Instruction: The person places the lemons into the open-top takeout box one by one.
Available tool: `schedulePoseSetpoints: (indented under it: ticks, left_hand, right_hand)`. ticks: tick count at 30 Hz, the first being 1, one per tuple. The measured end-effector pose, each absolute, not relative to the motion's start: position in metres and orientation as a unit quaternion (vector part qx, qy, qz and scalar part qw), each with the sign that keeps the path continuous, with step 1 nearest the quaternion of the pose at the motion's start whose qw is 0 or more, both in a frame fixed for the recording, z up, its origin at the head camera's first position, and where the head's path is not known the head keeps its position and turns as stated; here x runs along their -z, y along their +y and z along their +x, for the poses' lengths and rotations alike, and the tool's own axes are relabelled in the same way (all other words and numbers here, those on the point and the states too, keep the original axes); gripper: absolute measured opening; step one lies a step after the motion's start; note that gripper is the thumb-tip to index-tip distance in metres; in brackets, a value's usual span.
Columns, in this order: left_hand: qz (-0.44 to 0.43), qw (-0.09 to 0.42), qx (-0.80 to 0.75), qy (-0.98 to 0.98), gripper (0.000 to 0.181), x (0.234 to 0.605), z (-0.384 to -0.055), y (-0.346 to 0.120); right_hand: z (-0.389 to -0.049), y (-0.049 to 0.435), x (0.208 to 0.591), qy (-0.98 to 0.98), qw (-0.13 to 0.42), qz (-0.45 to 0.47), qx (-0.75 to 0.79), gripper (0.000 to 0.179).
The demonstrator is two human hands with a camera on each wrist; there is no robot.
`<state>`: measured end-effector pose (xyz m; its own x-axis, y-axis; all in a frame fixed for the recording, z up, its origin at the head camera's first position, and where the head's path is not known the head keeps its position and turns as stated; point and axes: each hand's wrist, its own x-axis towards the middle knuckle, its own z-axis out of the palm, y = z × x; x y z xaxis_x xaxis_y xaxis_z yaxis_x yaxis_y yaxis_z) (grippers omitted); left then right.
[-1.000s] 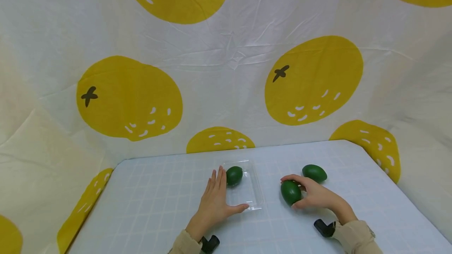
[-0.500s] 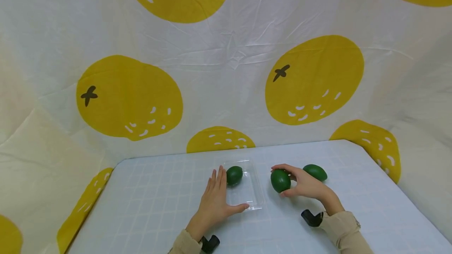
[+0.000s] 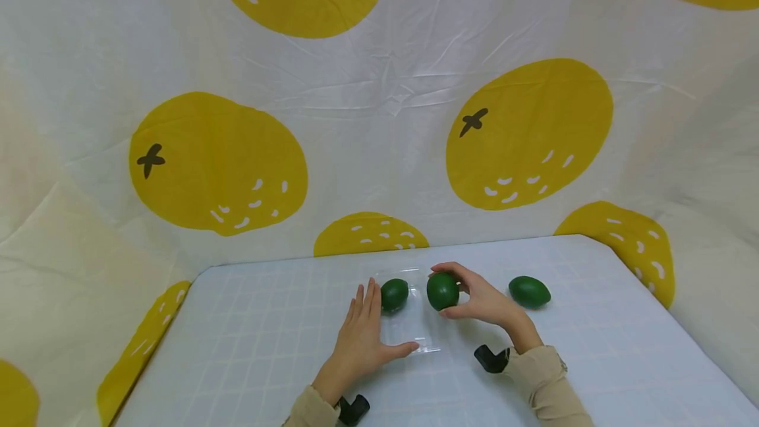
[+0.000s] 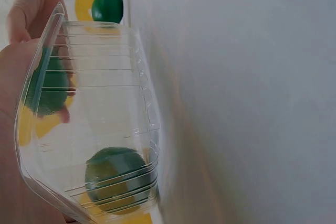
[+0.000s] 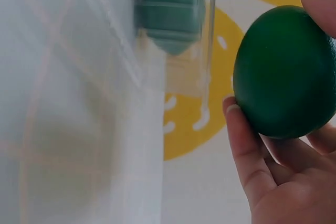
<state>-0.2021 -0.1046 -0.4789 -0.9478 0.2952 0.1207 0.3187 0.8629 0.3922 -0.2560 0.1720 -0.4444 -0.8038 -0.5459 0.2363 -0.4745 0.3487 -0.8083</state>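
One green fruit point(image 3: 442, 291) is gripped by the right hand point(image 3: 483, 300) at the clear tray point(image 3: 410, 327) in head view, the straight-fingered left hand point(image 3: 360, 341) hiding the tray's left side, while left wrist view shows that fruit only through plastic, right wrist view directly, tray cut off.

The tray point(image 4: 105, 114) looks glossy plastic, the 3 ovoids point(image 3: 443, 291) smooth.

From far away, I saw a white cloth wall point(image 3: 373, 170) with big yellow fruit pictures point(image 3: 218, 157) at nine, eleven and two o'clock. Its creases point(image 3: 394, 101) shone a little toward twelve. Down at six sat a pale blue, checked table top point(image 3: 249, 335). The light was soft.
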Motion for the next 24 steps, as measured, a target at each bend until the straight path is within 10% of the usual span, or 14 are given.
schedulePoseSetpoints:
  ticks: [24]
  left_hand:
    - [-0.175, 0.046, 0.209, -0.961, 0.133, 0.48, -0.201, -0.106]
  right_hand:
    - [-0.245, 0.127, 0.458, 0.87, -0.016, -0.316, 0.377, 0.072]
